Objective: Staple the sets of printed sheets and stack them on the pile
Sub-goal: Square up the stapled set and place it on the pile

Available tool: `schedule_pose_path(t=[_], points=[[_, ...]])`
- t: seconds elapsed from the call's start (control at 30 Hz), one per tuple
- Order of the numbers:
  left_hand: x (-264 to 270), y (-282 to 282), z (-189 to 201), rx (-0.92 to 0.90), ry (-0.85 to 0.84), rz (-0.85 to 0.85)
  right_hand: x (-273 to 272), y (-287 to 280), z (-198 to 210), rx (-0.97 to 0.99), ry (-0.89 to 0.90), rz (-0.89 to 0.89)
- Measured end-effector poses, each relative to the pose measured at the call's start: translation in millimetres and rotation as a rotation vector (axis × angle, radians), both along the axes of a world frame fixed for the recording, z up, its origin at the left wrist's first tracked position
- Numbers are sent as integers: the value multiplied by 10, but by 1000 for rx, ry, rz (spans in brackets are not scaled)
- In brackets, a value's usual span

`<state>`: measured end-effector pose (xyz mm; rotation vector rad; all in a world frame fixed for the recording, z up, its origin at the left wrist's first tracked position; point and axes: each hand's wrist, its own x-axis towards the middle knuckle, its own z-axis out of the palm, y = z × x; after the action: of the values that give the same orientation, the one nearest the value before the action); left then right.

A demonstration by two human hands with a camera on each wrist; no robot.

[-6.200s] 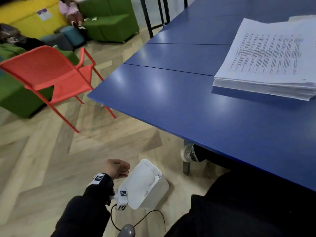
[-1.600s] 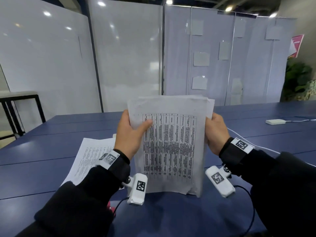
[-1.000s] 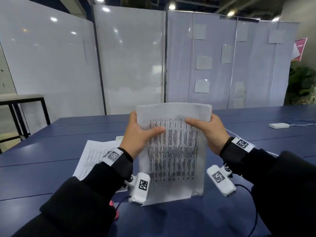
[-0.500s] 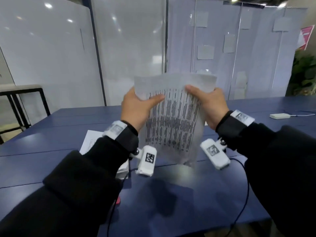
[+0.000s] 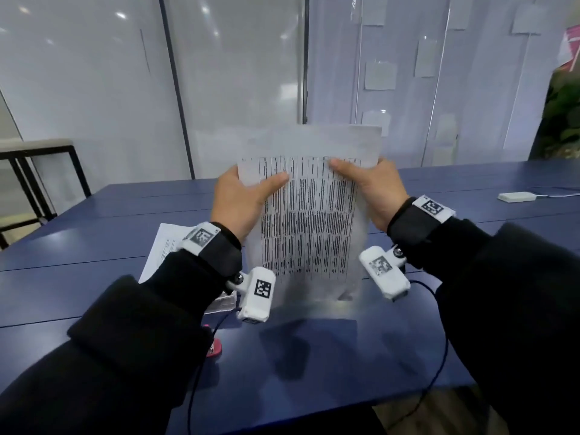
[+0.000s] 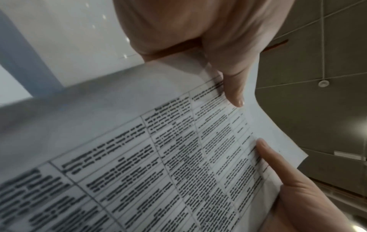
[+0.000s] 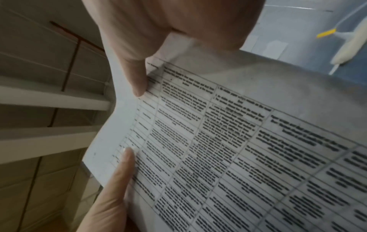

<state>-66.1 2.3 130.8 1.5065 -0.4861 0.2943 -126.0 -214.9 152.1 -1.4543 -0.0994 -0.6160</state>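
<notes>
I hold a set of printed sheets (image 5: 310, 221) upright over the blue table (image 5: 361, 356). My left hand (image 5: 241, 202) grips its left edge and my right hand (image 5: 375, 189) its right edge, thumbs on the printed front. The blurred bottom edge is at or just above the tabletop. The wrist views show both thumbs pressed on the table of text (image 6: 158, 157) (image 7: 238, 157). A pile of printed sheets (image 5: 166, 246) lies on the table behind my left forearm. A red stapler (image 5: 215, 348) peeks out under my left sleeve.
A white flat device (image 5: 516, 196) with a cable lies at the far right of the table. A black-framed side table (image 5: 40, 171) stands at the left. White partition panels (image 5: 238, 73) close off the back, with a plant (image 5: 565, 114) at the right.
The sheets stood on the table a second ago, were lifted half a second ago, and have now come back down toward the tabletop. Both hands keep their grip.
</notes>
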Motion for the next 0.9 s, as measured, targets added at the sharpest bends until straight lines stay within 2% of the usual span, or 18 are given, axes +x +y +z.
schedule_pose_path(t=[0.17, 0.37, 0.57, 0.77, 0.9], points=[[-49, 31, -360, -10, 63, -20, -31, 20, -399, 10, 65, 64], [-19, 42, -24, -91, 18, -41, 5, 11, -147, 32, 19, 39], [-72, 111, -329, -78, 87, -86, -66, 24, -429, 12, 83, 84], [3, 87, 25, -166, 37, -113, -20, 45, -116, 54, 46, -4], [10, 28, -158, -182, 75, -84, 25, 50, -249, 43, 54, -23]])
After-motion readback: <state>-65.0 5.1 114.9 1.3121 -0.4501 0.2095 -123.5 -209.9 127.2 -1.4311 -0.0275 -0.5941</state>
